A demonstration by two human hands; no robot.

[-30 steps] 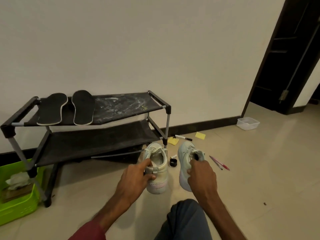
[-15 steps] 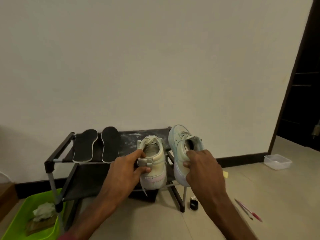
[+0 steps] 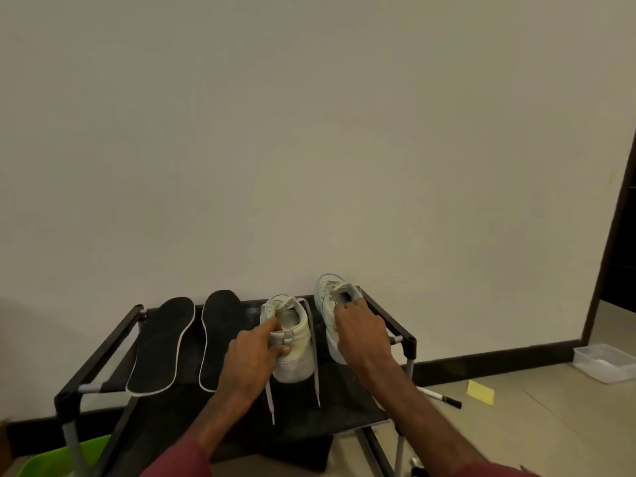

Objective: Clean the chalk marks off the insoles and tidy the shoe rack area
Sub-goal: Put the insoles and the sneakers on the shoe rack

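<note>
Insoles, black w/ pale edging (image 3: 161,346), lie side by side on the left half of the black fabric-shelved shoe rack's (image 3: 103,349) top tier. We've brought both sneakers up: 0.5 s ago they hung in front of the rack, now they're on the top tier's right half. Our left hand (image 3: 251,356) pinches the cream sneaker's (image 3: 296,342) heel, thumb on the back, forefinger at the collar. Our right hand (image 3: 358,335) grips the pale mint sneaker (image 3: 325,301) by its collar near the right rear corner, fingers curled in.
</note>
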